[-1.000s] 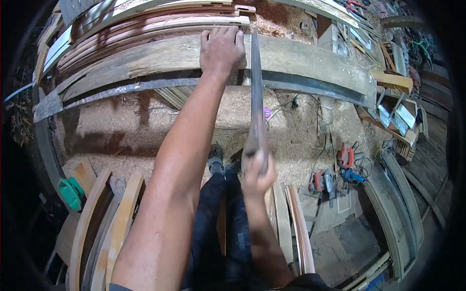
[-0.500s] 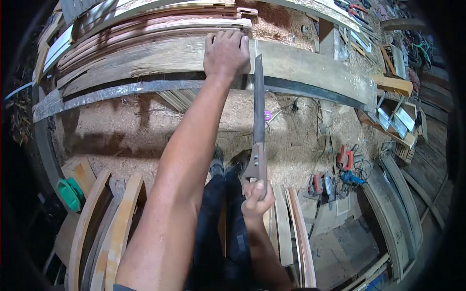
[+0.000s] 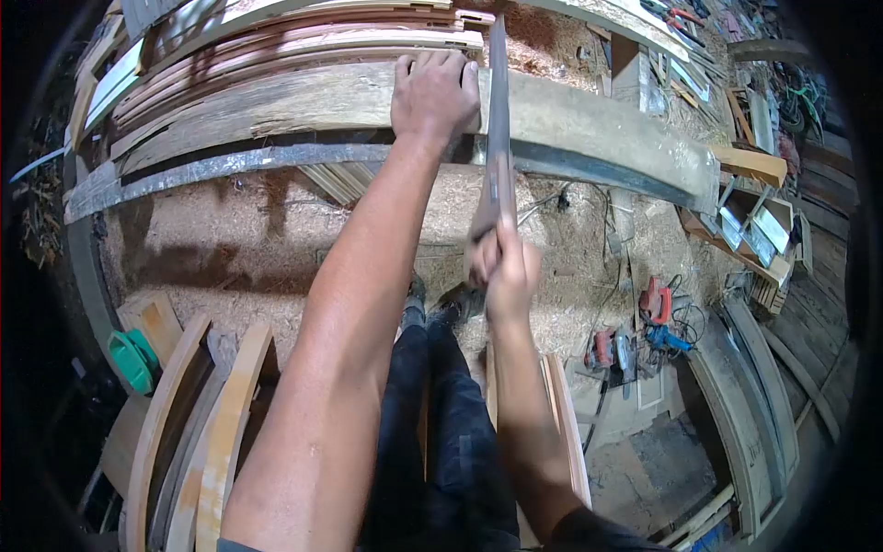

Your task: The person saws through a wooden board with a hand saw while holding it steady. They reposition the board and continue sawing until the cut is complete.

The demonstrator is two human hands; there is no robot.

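Observation:
A wide, weathered wooden plank (image 3: 303, 103) lies across the upper part of the head view, on a beam with a dark edge (image 3: 230, 171). On top of it rests my left hand (image 3: 432, 97), its fingers bent over the far side and gripping the wood. My right hand (image 3: 510, 271) is closed around the handle of a hand saw (image 3: 498, 106), slightly blurred by motion. The saw's long blade crosses the plank just right of my left hand, its tip pointing away past the far edge. Where the teeth meet the wood is not clear.
Several grooved wooden strips (image 3: 368, 41) lie stacked beyond the plank. Sawdust (image 3: 221, 230) covers the floor. Red and blue power tools (image 3: 656, 302) with cords lie at right. At lower left stand curved boards (image 3: 235, 405) and a green plastic object (image 3: 131, 362).
My right hand has pushed the saw forward and up in the view; its tip now reaches well beyond the plank. My left hand keeps its place on the wood.

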